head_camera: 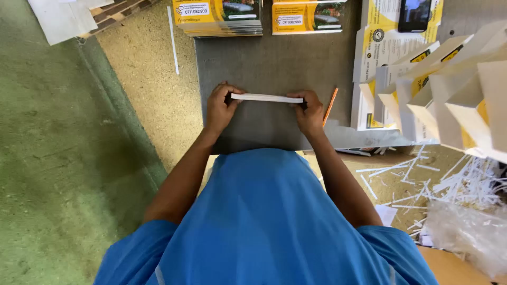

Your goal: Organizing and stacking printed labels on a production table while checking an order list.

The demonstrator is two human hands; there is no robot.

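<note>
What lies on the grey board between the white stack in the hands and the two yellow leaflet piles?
Nothing: bare grey board, in the head view.

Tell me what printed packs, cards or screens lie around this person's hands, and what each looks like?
Two leaflet stacks: far edge of the grey board, rectangular, yellow with a photo panel.
Phone: top right, dark slab with lit screen, lying on yellow-and-white sheets.
Folded cartons: right side, white with yellow patches, fanned out.
White stack: held edge-on between left hand and right hand; no print visible.
</note>
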